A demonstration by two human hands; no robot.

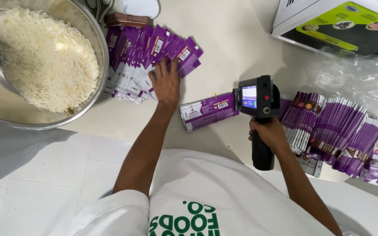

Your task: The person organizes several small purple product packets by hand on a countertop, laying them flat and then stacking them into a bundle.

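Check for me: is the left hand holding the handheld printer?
No, the left hand lies flat on the fanned purple packets, while the right hand grips the black handheld printer.

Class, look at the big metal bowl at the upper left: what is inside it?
The metal bowl holds a heap of white rice, with bare metal showing along its lower left inner wall. Whatever lies beneath the rice is covered and cannot be seen.

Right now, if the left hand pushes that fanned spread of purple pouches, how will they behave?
The purple pouches look flat, thin and empty, so probably light and floppy. Their glossy faces overlap, so they would likely slide over one another and fan further under the left hand. Lying flat, they should not roll or tip.
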